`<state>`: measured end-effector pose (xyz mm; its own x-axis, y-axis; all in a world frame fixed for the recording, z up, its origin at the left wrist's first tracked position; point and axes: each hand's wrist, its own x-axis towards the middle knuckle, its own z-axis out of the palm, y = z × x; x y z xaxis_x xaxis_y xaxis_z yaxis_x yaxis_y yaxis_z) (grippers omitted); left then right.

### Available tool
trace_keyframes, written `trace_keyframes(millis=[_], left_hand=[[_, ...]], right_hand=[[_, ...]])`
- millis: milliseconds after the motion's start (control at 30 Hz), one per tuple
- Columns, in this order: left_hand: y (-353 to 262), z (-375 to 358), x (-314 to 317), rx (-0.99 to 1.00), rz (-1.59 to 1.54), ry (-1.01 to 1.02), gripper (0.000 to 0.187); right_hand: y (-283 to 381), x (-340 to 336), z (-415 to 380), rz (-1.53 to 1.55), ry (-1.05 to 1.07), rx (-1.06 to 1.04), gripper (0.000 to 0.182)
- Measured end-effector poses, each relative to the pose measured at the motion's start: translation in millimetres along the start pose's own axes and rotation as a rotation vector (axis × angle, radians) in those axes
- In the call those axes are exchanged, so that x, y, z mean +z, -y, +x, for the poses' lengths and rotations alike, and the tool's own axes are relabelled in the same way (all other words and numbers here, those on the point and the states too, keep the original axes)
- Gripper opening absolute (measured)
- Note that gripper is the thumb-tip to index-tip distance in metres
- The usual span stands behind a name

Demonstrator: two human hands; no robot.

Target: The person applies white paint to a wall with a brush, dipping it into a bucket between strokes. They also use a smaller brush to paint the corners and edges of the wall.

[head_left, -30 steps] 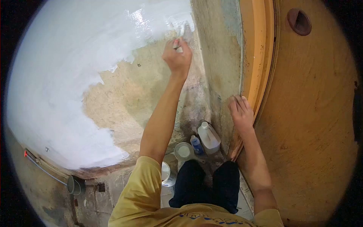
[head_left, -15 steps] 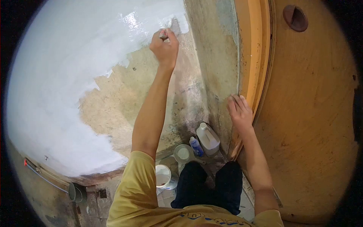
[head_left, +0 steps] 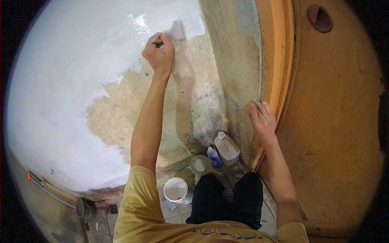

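My left hand (head_left: 160,56) is closed around a paintbrush (head_left: 178,30), its handle end showing between thumb and fingers. The greyish brush head lies against the upper wall (head_left: 121,107), at the lower border of the wet white paint (head_left: 81,73). Bare, stained beige plaster shows below that border, and the shadow of my arm falls on it. My right hand (head_left: 263,121) rests with bent fingers hooked at the edge of the orange-brown door frame (head_left: 277,60), holding no tool.
On the floor stand a white paint bucket (head_left: 176,190), a pale dipper (head_left: 201,164), a blue bottle (head_left: 214,157) and a white jug (head_left: 227,150). A dark pail (head_left: 85,207) sits at lower left. The brown door (head_left: 336,121) fills the right side.
My left hand and the paintbrush have moved left along the paint's lower border. My right hand stays at the door frame. The view has shifted slightly.
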<state>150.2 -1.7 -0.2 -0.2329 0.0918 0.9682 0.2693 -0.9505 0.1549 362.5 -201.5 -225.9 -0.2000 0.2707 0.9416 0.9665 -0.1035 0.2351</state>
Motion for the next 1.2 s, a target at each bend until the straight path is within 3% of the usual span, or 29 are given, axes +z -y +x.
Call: trace_keyframes(millis=[200,300,367,700,867,933,1100,1200], left_hand=[[14.8,-10.7,-18.3,0.029,0.004,-0.081,0.017],[8.5,-15.7,-21.9,-0.091,-0.114,-0.146,0.016],[8.4,-16.3,-15.5,0.018,-0.08,-0.091,0.015],[4.1,-10.5,65.8,0.022,-0.188,-0.085,0.014],[0.3,-7.8,74.7,0.005,-0.1,-0.016,0.017],[2.6,-9.1,75.1,0.006,-0.053,-0.002,0.02],[0.6,-11.7,81.3,0.0,-0.18,-0.157,0.021],[-2.1,-11.5,85.6,-0.042,-0.128,-0.09,0.022]], right_hand=[[0.6,-0.7,0.3,0.002,0.019,0.009,0.017],[-0.7,-1.2,0.4,-0.013,0.026,0.0,0.017],[0.6,-0.1,1.4,-0.011,0.03,-0.011,0.016],[0.1,3.0,-0.8,-0.004,0.025,0.006,0.021],[-0.3,2.7,-1.0,-0.022,0.042,0.0,0.026],[-0.2,2.6,-0.7,-0.01,0.037,0.005,0.018],[-0.1,0.8,-0.5,-0.015,0.042,0.002,0.017],[-0.3,2.6,-0.5,-0.035,0.041,-0.002,0.016]])
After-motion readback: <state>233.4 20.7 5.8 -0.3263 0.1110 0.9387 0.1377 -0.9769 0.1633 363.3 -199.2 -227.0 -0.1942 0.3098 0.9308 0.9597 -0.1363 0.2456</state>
